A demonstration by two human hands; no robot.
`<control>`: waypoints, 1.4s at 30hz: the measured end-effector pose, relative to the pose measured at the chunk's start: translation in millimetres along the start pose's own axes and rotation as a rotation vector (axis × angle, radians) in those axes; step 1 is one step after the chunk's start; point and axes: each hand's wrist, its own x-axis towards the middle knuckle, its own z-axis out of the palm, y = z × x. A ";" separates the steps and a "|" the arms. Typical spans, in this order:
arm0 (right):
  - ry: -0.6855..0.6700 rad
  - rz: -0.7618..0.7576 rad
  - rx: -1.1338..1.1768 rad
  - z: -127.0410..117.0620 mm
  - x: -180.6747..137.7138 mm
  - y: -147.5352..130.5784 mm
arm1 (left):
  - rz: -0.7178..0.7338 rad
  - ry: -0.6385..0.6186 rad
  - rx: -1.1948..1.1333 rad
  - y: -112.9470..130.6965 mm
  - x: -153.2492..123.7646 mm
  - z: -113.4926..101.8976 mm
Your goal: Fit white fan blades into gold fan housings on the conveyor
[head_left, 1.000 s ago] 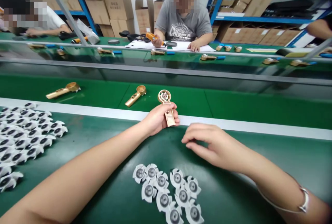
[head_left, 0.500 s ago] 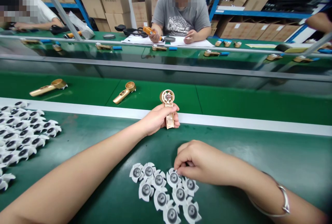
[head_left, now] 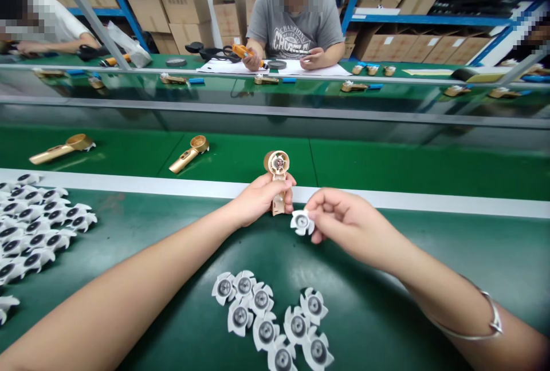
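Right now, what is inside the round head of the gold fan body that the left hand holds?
Inside the round head of the gold fan body sits a small motor hub with spokes around it; no blade is on it. The left hand covers most of the handle.

Both bare forearms reach forward and converge. The left hand (head_left: 262,199) is curled in a closed grip, thumb up. The right hand (head_left: 344,219) pinches with fingertips (head_left: 310,216), a bracelet on its wrist.
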 end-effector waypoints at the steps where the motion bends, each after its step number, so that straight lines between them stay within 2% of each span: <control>1: 0.087 -0.018 0.010 -2.0 1.5 -0.9 | 0.012 -0.010 0.047 -0.3 -0.2 1.2; 3: 0.215 -0.053 0.015 -5.2 3.6 -2.1 | 0.018 -0.014 0.158 -1.0 -1.4 4.5; 5: 0.275 -0.079 0.018 -6.7 4.5 -2.3 | 0.022 0.014 0.285 -2.5 -3.7 8.1; 9: 0.309 -0.094 0.033 -5.6 5.1 -2.8 | 0.068 0.084 0.600 -5.5 -9.9 12.9; 13: 0.311 -0.088 0.065 -3.5 5.7 -4.1 | 0.118 0.103 0.840 -4.6 -13.6 14.6; 24: 0.322 -0.102 0.144 -2.6 5.7 0.1 | 0.205 0.090 1.063 0.6 -16.9 20.2; 38: 0.279 0.012 0.465 1.7 5.1 2.5 | 0.380 0.071 1.401 0.8 -22.1 18.4; 42: 0.255 0.023 0.474 0.2 4.9 1.1 | 0.406 0.050 1.431 2.0 -22.2 17.3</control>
